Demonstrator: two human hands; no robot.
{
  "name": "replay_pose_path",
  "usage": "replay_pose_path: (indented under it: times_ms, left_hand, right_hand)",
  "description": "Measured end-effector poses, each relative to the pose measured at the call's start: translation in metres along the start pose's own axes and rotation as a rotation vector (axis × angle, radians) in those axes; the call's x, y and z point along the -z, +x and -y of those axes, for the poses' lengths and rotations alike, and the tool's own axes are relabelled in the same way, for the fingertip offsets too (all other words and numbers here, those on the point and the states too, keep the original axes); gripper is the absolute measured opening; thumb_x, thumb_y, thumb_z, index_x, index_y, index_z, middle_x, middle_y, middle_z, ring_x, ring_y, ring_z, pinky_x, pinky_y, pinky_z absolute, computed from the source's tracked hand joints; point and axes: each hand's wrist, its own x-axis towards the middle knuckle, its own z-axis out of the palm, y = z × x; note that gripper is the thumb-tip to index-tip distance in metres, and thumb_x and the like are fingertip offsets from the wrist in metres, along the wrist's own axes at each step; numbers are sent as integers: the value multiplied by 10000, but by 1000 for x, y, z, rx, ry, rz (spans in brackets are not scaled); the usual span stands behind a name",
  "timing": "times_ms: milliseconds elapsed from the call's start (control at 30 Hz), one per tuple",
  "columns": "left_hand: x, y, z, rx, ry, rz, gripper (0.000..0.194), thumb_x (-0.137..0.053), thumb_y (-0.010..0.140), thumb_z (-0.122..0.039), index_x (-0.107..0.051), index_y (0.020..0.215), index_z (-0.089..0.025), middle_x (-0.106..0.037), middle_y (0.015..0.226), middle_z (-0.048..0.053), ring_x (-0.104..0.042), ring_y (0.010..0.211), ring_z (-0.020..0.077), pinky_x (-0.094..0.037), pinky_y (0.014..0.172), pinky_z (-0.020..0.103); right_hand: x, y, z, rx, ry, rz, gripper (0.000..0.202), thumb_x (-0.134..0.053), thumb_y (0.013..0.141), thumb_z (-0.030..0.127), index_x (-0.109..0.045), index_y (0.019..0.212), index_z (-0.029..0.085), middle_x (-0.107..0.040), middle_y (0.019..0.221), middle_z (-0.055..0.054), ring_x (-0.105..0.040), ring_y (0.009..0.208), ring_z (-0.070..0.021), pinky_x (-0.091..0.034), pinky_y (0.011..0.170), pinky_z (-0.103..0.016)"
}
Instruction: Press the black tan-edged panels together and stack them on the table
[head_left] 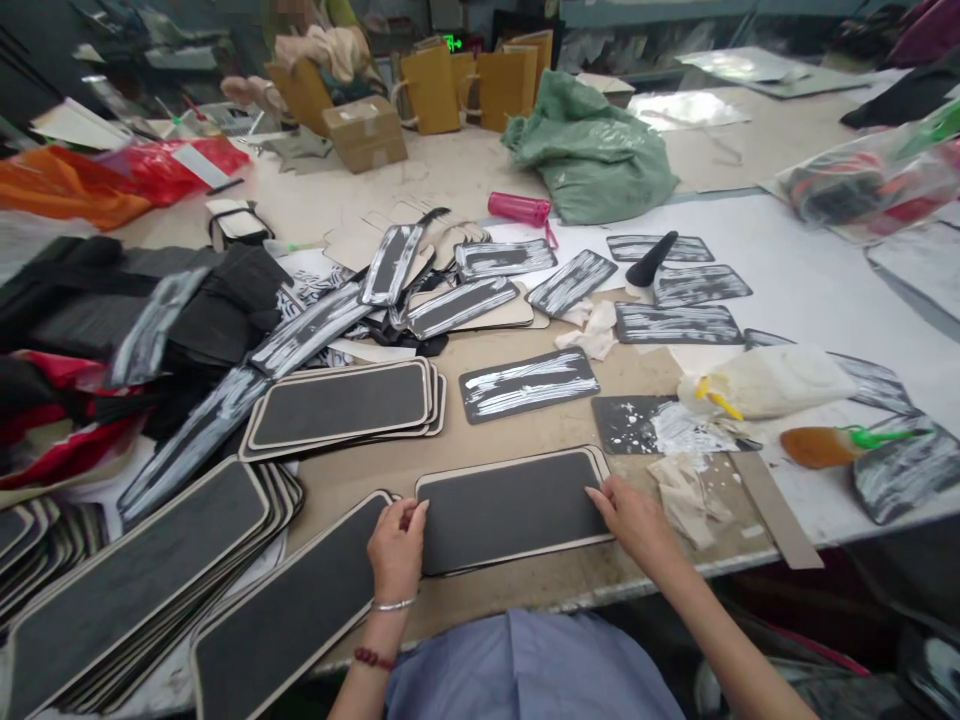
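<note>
A dark grey rectangular panel with a pale border and rounded corners lies in front of me, near the table's front edge. Another pale edge shows just beneath it at the upper right. My left hand pinches its left end, and my right hand pinches its right end, thumbs on top; the fingers underneath are partly hidden. A longer panel of the same kind reaches under or beside my left wrist. Beyond the held panel lies a small dark piece streaked with white paste.
Stacked panels stand at the left and behind. To the right are a paste-spattered board, a plastic bag of white paste and an orange bottle with a green nozzle. A green sack sits further back.
</note>
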Motion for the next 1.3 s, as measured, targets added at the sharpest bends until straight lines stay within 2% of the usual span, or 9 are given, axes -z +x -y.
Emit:
replay_pose_path:
  times_ms: [200,400,567,700,867,1033,1133,1300]
  left_hand:
    - [-2,1,-2,78,-74,13,310,-567,627,-512,-586,676,-207,-611,638,19,-569,585,178,-481,649,329]
    - [-1,-2,-9,124,-92,-23,265,-566,654,-451,-564,737,-199,-593,603,-1,-562,563,161,-476,604,295]
    - [-3,-3,-10,105,-119,-68,263,-564,664,-446,-545,757,-200,-572,606,-9,-543,551,154,-469,600,292]
    - [-6,-2,-8,99,-124,-56,262,-554,669,-445,-538,766,-202,-570,609,-9,-538,556,157,-461,608,299]
    - [-7,-2,-5,80,-101,-45,293,-560,660,-459,-534,793,-200,-571,638,-6,-535,565,159,-457,613,306]
    - [-9,0,0,49,-56,-23,295,-564,679,-447,-516,833,-200,-554,639,-19,-525,557,158,-462,617,313]
    - [-8,-1,3,-43,49,-41,275,-541,730,-430,-506,872,-198,-522,656,-19,-526,591,171,-463,633,328]
    - [-7,-10,-5,-432,389,-158,289,-432,861,-391,-557,924,-138,-572,815,108,-547,814,250,-447,766,408]
  right_hand:
    - [-9,0,-6,47,25,-31,267,-388,849,415,-392,665,221,-525,559,-16,-520,534,-190,-297,540,-288]
    - [-15,3,-12,78,81,-44,297,-387,823,451,-361,633,225,-487,527,-11,-492,514,-180,-297,532,-290]
    - [-17,2,-12,78,98,-67,315,-376,812,473,-360,618,224,-471,517,-10,-470,487,-173,-295,523,-296]
    - [-15,1,-9,67,124,-77,309,-373,803,473,-355,616,226,-468,523,-11,-459,491,-172,-300,537,-298]
    - [-8,0,-3,18,153,-55,260,-379,800,422,-359,629,227,-486,545,-12,-478,533,-178,-310,560,-293]
    - [-9,-1,-1,12,121,-97,235,-392,823,368,-400,644,216,-496,559,-9,-492,553,-169,-311,563,-278]
    - [-12,-1,-2,12,98,-112,237,-401,837,354,-424,651,209,-506,568,-12,-491,560,-166,-305,559,-275]
    - [-15,0,-5,4,71,-95,233,-409,846,349,-457,671,203,-515,587,-15,-491,567,-167,-298,556,-274]
